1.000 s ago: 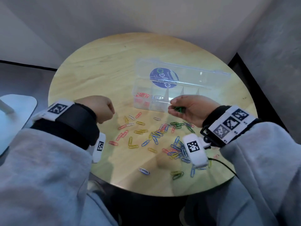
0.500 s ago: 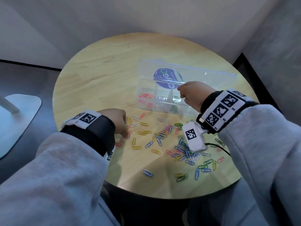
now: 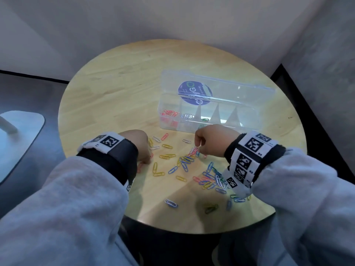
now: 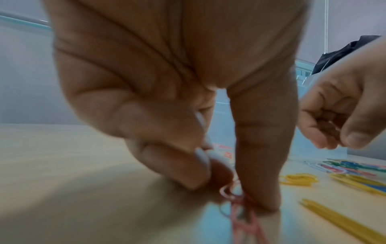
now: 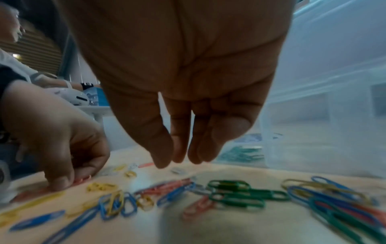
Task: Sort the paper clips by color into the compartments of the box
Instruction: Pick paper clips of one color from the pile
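Observation:
Loose paper clips (image 3: 184, 162) in red, yellow, blue, green and white lie scattered on the round wooden table (image 3: 115, 89). The clear box (image 3: 247, 120) stands open behind them, with red clips (image 3: 169, 113) in its left compartment, white ones (image 3: 187, 117) beside them, then green ones (image 3: 204, 120). My left hand (image 3: 147, 160) is down at the left of the pile, thumb and forefinger pinching red clips (image 4: 238, 203) against the table. My right hand (image 5: 179, 161) hovers just above the pile's middle, fingers hanging together and holding nothing; green clips (image 5: 236, 191) lie below it.
The box's lid (image 3: 221, 87) is folded back behind it, with a round blue sticker (image 3: 194, 93). A white chair base (image 3: 17, 135) is on the floor to the left. Walls close in behind and to the right of the table.
My right hand carried a green clip to the box, let it go there and came back down over the pile. My left hand dropped onto the red clips at the left.

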Available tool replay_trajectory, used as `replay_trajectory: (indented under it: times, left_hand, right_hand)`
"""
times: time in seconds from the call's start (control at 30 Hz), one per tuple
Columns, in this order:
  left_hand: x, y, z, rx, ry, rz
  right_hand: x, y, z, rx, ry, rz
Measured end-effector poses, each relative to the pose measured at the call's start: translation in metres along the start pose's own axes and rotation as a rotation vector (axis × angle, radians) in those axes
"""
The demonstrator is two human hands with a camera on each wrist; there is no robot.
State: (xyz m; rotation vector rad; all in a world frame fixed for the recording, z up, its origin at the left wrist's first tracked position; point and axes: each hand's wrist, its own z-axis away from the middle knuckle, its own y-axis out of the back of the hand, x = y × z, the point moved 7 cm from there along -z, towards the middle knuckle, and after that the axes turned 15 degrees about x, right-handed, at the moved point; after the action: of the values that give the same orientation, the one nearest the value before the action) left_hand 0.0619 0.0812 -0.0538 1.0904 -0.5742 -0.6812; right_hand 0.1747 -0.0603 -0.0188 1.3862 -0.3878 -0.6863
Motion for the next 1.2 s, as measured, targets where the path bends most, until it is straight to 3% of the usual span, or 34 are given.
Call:
replay_trajectory:
  times: [0.33,0.67,0.8,0.93,1.03,1.1,1.2]
  left_hand:
    - [0.005,-0.001,0.003,-0.024,-0.049,0.049]
    - [-0.002,0.032,0.007,-0.075,-0.062,0.642]
    - [-0.009,0.038,0.009,-0.101,-0.004,0.849]
    - [-0.013,0.038,0.013,-0.138,0.041,1.05]
    - [-0.013,0.037,0.017,-0.183,0.049,1.161]
    - [-0.015,0.039,0.017,-0.186,0.068,1.243]
    - [-0.018,0.041,0.018,-0.191,0.12,1.35]
  right_hand:
    - [-0.004,-0.02,-0.003,-0.011,0.028,0.01]
    - [0.002,-0.015,0.001,-0.018,0.018,-0.043]
    - [0.014,-0.01,0.0,-0.001,-0.114,-0.244]
    - [0.015,-0.017,0.004,-0.097,-0.332,-0.772]
    - [0.014,-0.02,0.002,-0.086,-0.421,-0.902]
    - [0.016,-0.023,-0.001,-0.071,-0.442,-0.824]
    - [0.014,-0.023,-0.003,-0.062,-0.352,-0.532]
